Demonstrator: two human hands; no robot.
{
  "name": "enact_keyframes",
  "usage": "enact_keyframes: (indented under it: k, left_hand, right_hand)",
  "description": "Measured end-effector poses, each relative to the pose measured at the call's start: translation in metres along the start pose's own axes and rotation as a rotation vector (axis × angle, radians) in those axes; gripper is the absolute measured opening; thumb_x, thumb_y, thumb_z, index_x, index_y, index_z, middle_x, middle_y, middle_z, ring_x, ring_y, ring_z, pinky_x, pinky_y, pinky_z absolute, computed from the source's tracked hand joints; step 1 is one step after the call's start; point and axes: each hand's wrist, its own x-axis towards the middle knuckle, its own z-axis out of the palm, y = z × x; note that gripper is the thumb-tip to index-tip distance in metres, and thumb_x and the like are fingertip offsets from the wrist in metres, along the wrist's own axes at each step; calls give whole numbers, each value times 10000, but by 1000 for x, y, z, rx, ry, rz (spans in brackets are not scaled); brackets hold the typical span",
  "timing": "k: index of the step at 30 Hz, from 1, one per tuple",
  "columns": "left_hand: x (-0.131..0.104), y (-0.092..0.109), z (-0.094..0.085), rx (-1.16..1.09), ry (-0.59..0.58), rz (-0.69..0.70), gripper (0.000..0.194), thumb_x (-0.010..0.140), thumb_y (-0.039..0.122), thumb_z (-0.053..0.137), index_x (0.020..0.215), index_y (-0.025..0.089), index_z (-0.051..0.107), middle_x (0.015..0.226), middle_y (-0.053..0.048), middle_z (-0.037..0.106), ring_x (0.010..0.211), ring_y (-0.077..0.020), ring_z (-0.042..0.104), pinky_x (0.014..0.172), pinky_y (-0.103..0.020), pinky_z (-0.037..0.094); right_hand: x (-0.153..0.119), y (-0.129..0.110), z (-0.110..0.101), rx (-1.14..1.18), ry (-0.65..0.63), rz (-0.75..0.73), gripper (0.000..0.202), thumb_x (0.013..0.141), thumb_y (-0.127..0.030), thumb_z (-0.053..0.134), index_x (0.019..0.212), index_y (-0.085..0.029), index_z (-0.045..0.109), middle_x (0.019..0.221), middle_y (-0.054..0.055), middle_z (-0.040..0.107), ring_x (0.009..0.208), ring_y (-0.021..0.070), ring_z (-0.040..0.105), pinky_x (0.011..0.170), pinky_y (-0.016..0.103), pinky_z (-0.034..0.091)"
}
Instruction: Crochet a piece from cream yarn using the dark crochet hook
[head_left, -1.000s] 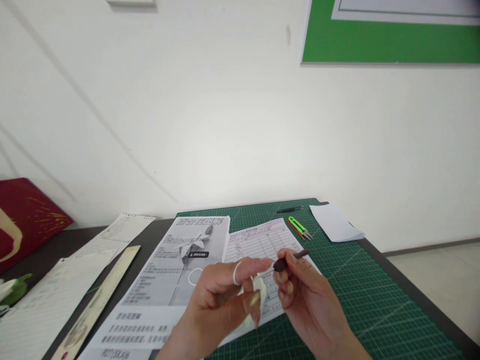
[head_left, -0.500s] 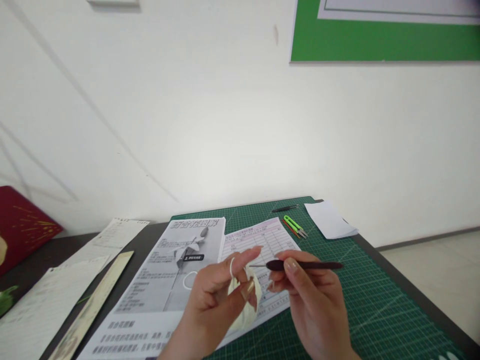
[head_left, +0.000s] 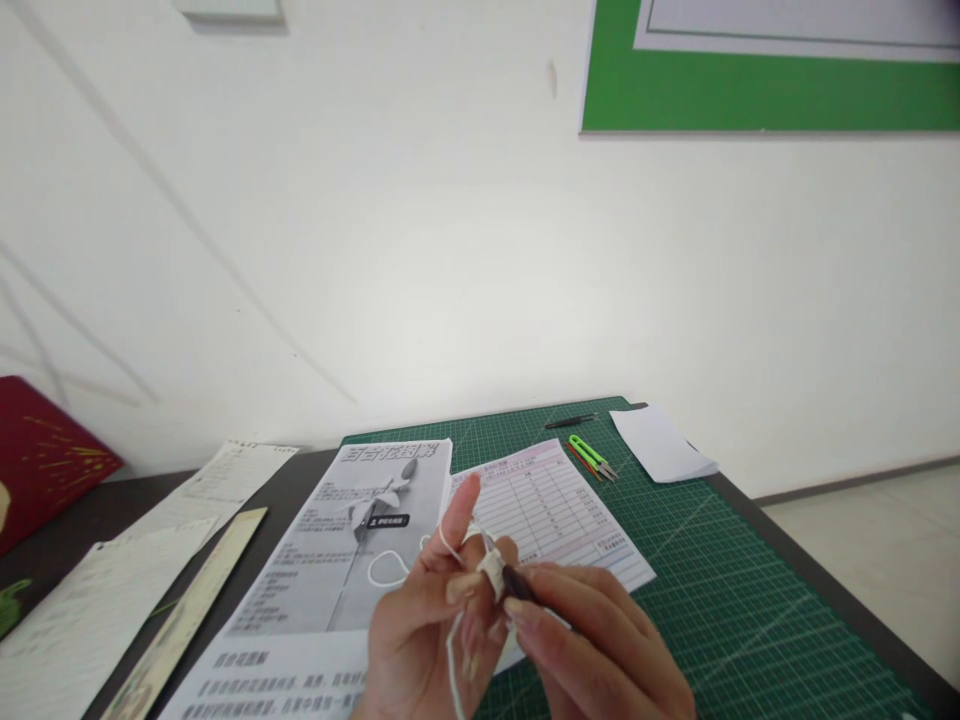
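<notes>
In the head view, my left hand (head_left: pixel 421 632) pinches a small cream crocheted piece (head_left: pixel 492 572) between thumb and fingers, with its index finger raised. White yarn (head_left: pixel 451 665) passes round that finger, and a strand hangs down in front of the palm. My right hand (head_left: pixel 604 635) grips a crochet hook (head_left: pixel 517 584) by its dark handle, close against the piece. Most of the handle is hidden by the fingers, and whether the hook's tip is inside a stitch is hard to make out. Both hands are over the printed sheets.
Beneath lie a printed flower sheet (head_left: pixel 300 560) and a lined form (head_left: pixel 592 520) on a green cutting mat (head_left: pixel 757 600). Green thread snips (head_left: pixel 589 452), tweezers (head_left: pixel 570 421) and white paper (head_left: pixel 664 445) lie behind. Handwritten sheets (head_left: pixel 97 600) and a ruler (head_left: pixel 187 610) are at left.
My right hand has come down and left, bringing the hook from beside my left hand to the crocheted piece. My left hand has turned, its index finger now pointing up.
</notes>
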Motion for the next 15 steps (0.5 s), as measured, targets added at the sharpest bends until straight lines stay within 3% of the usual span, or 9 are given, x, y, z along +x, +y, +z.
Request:
enact_keyframes:
  k: [3, 7, 11, 13, 15]
  left_hand:
    - [0, -1, 0, -37, -65, 30, 421, 661, 91, 695, 1042, 261, 751, 496, 23, 581, 568, -98, 546, 558, -154, 494]
    - [-2, -1, -1, -50, -103, 37, 461, 689, 117, 656, 1118, 275, 718, 481, 25, 512, 541, -94, 442, 561, -157, 457]
    - [-2, 2, 0, 1, -175, -15, 494, 685, 121, 634, 1176, 141, 683, 435, 43, 432, 453, -83, 241, 528, -142, 419]
    - [-2, 4, 1, 17, -218, -24, 496, 686, 124, 617, 1178, 101, 676, 429, 44, 442, 428, -77, 178, 535, -144, 416]
    - [-1, 6, 1, 18, -226, -32, 485, 685, 126, 602, 1162, 102, 687, 446, 29, 480, 425, -71, 171, 548, -148, 410]
  right_hand:
    - [1, -3, 1, 138, 27, 33, 356, 896, -93, 559, 1239, -181, 587, 935, 132, 775, 888, 212, 728, 680, 295, 633]
    - [-6, -1, -3, 65, -71, -14, 429, 862, -122, 629, 1285, -160, 569, 1030, 150, 758, 986, 259, 705, 758, 354, 632]
    - [0, -2, -1, 155, -53, 27, 388, 873, -145, 630, 1256, -198, 604, 961, 128, 774, 891, 242, 725, 679, 330, 640]
    - [7, -4, 4, 271, 97, 86, 304, 908, -151, 576, 1192, -231, 649, 886, 113, 775, 745, 206, 725, 575, 299, 619]
    - [12, -5, 9, 391, 162, 200, 265, 898, -151, 584, 1118, -250, 691, 868, 96, 769, 678, 192, 703, 573, 313, 599]
